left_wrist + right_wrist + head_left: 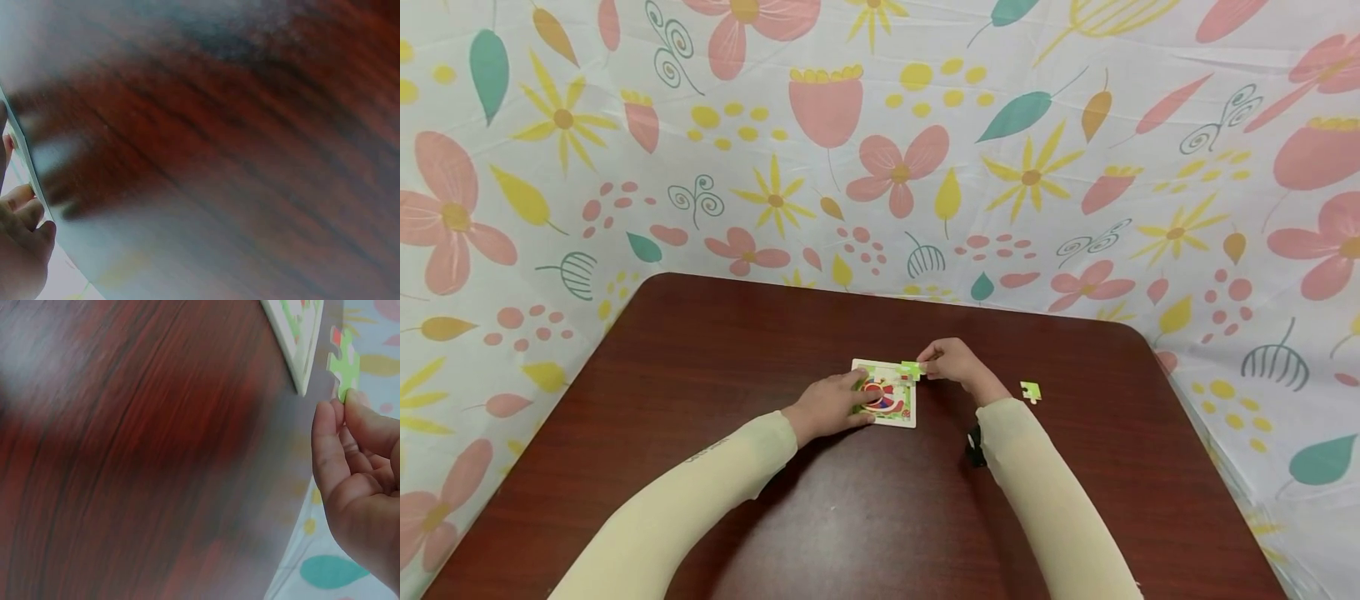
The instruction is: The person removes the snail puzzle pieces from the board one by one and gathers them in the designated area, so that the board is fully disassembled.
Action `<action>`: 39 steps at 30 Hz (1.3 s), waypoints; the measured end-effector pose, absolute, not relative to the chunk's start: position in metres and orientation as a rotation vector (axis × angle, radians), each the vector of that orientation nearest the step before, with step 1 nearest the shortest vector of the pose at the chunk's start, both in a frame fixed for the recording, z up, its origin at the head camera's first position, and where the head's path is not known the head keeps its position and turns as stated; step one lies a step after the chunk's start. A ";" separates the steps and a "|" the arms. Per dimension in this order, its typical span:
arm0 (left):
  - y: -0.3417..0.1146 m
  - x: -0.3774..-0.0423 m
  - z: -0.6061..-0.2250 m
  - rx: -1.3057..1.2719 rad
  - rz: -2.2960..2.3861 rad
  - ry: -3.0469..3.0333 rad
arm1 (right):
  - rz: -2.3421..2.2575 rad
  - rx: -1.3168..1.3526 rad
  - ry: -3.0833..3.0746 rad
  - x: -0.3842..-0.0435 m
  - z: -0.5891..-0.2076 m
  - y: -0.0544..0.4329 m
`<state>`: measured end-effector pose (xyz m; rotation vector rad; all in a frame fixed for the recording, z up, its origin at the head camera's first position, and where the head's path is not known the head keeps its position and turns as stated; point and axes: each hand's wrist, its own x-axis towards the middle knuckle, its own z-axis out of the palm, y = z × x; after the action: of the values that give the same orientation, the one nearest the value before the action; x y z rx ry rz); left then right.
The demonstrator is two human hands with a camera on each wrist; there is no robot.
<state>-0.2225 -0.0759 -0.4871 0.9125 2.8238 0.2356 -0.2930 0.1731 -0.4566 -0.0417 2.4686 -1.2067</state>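
A small square jigsaw puzzle (895,408) with a pale frame and a colourful picture lies on the dark wooden table. My left hand (829,404) rests on its left side, fingers spread over the picture and frame. Between thumb and fingertips, my right hand (953,362) pinches a green puzzle piece (912,369) over the board's upper right corner. In the right wrist view that puzzle piece (345,365) shows some red and white and is held up off the surface, beyond the frame's corner (302,384). Part of the picture is hidden under my left fingers.
A loose green puzzle piece (1031,391) lies on the table (760,333), to the right of my right hand. A dark object (975,447) shows at the right wrist. A flower-printed cloth (880,242) hangs behind and beside the table.
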 end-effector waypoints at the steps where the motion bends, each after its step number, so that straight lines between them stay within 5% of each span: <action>1: -0.076 -0.222 -0.487 0.911 0.236 2.824 | -1.206 -0.044 2.469 -0.294 -0.457 0.176; 39: -0.076 -0.225 -0.490 0.869 0.260 2.815 | -1.052 -0.070 2.534 -0.283 -0.449 0.270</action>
<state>-0.2255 -0.0761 -0.4904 0.8694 2.8150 0.2597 -0.2835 0.2701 -0.4489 -0.0698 2.5339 -1.0524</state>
